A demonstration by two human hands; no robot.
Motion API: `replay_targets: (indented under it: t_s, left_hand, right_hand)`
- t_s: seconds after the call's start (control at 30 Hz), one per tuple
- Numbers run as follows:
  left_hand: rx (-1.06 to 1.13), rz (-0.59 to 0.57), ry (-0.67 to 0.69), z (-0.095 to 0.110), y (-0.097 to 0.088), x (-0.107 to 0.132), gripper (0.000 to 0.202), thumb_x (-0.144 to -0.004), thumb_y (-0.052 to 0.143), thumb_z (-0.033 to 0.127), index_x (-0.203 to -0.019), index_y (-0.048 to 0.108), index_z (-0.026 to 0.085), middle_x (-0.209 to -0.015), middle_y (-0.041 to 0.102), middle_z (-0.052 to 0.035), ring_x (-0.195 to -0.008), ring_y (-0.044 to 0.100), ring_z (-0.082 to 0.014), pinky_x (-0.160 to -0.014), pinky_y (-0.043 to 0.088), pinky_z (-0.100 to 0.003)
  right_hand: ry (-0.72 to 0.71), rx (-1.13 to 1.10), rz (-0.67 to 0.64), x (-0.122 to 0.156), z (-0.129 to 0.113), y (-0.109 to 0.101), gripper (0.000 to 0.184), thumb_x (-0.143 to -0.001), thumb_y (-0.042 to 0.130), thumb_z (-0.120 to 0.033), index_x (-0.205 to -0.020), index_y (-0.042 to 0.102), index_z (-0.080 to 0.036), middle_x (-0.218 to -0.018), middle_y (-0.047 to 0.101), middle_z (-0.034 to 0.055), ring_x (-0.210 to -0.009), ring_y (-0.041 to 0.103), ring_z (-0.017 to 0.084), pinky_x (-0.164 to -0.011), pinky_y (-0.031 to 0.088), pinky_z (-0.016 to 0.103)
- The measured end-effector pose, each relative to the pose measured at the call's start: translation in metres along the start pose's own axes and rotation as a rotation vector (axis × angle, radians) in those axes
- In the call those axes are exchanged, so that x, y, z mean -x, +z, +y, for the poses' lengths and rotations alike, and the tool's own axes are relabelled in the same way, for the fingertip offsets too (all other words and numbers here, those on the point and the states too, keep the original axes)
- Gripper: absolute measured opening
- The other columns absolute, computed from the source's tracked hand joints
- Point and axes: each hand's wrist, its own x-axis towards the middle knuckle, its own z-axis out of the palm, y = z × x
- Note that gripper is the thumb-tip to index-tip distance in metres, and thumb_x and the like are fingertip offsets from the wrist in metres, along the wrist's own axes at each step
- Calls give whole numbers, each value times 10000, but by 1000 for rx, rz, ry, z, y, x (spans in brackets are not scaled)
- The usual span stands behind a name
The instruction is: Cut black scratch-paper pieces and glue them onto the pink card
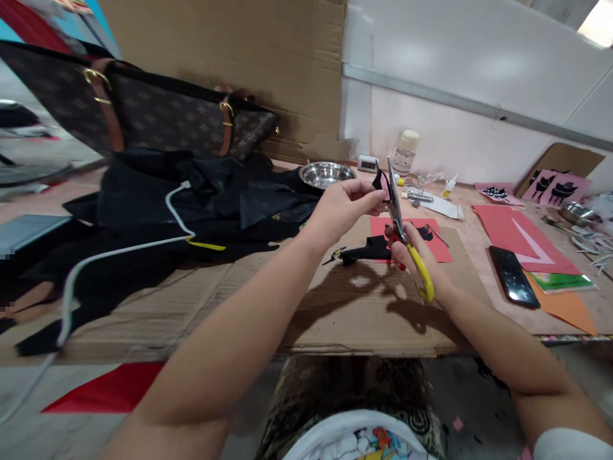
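Observation:
In the head view, my left hand (352,201) is closed in a pinch on a small black piece (379,179) with a bit of pink at its lower edge. Its material is too small to tell. My right hand (414,246) grips scissors (412,255) with a yellow and a red handle, blades pointing up. The blades stand right beside the black piece; whether they touch it I cannot tell. Below the hands, a red sheet (443,246) with black shapes lies on cardboard (335,322). A black scrap (368,250) overlaps its left edge.
Black fabric (143,191) and a white cable (119,248) cover the left side, before a brown patterned bag (163,108). A metal bowl (327,174) and a lidded jar (405,153) stand behind. A phone (513,276) and red paper (507,233) lie right.

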Motion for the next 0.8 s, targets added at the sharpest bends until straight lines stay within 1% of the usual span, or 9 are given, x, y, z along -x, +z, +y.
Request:
replay_targets:
  t_s: [0.1,0.23,0.43,0.53,0.67,0.8]
  left_hand:
    - [-21,6,-1,0,1,0,366,-698,901,469,-718,694,169,-710,699,-12,-718,681,-145,-806,596,-316]
    - [-32,11,18,-2,1,0,366,-701,893,470,-703,676,175,-699,693,-6,-704,674,-139,-791,595,-311]
    - [-22,14,56,-4,2,0,309,-726,864,425,-702,681,177,-693,703,-4,-686,672,-126,-765,590,-286]
    - [-21,24,60,-5,3,0,303,-728,861,413,-700,671,179,-686,701,-3,-687,681,-132,-758,593,-289]
    - [-33,42,54,-5,4,1,302,-739,859,403,-706,658,180,-694,709,-7,-709,699,-145,-768,599,-302]
    - [-12,39,59,-5,4,1,295,-739,858,374,-697,640,180,-684,706,0,-692,699,-140,-755,599,-292]
  right_hand:
    - [8,-1,-6,-1,0,0,407,-917,596,-576,-1122,504,-237,-1040,573,51,-909,573,194,-788,507,325]
    - [3,64,9,-1,-2,-1,417,-902,596,-601,-1113,513,-252,-1018,575,50,-951,574,216,-833,504,339]
    - [11,7,8,1,-2,1,440,-906,596,-611,-1118,512,-236,-1034,568,52,-881,555,188,-746,481,314]
    - [9,-40,8,1,-1,2,437,-909,602,-610,-1105,511,-230,-986,551,39,-840,546,179,-705,474,306]
    - [-23,-32,16,1,-1,2,435,-905,617,-617,-1083,518,-233,-969,563,31,-850,551,182,-742,482,319]
    - [-22,-27,13,1,-1,1,431,-914,620,-608,-1097,516,-232,-987,562,36,-825,538,171,-705,459,307]
